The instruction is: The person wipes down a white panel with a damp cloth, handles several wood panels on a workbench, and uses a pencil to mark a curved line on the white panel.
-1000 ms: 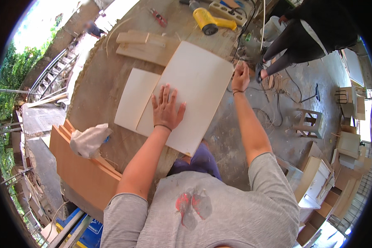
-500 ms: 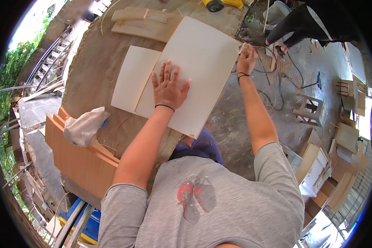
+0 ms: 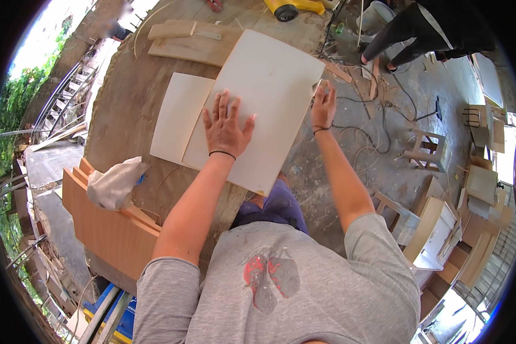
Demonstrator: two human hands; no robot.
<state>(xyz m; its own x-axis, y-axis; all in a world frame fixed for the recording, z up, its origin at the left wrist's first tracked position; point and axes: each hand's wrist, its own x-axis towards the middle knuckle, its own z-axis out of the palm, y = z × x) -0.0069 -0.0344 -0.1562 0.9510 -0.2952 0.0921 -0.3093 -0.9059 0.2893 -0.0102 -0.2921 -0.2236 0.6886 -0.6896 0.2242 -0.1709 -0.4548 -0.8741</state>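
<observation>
A large white board [image 3: 264, 97] lies on the worktable, its right edge overhanging toward me. My left hand [image 3: 226, 129] rests flat on it, fingers spread and stretched out. At the board's right edge, my right hand [image 3: 324, 108] is closed round a small pale block [image 3: 321, 87], pressed against that edge; the fingers hide most of it, so its exact kind cannot be made out. Partly under the large board, on its left, lies a second white board [image 3: 178, 120].
The brown worktable [image 3: 126, 109] also carries curved wood pieces [image 3: 189, 43], a yellow power tool [image 3: 289, 10] and upright wood-toned panels [image 3: 106, 215] with a pale cloth [image 3: 116, 182] on top. Cables [image 3: 387, 123] and a stool [image 3: 427, 150] are on the floor at right. Another person's legs [image 3: 407, 49] stand at far right.
My right hand has slid along the board's right edge, away from the far corner and nearer to me. The left hand stays flat on the board. The whole view has shifted slightly.
</observation>
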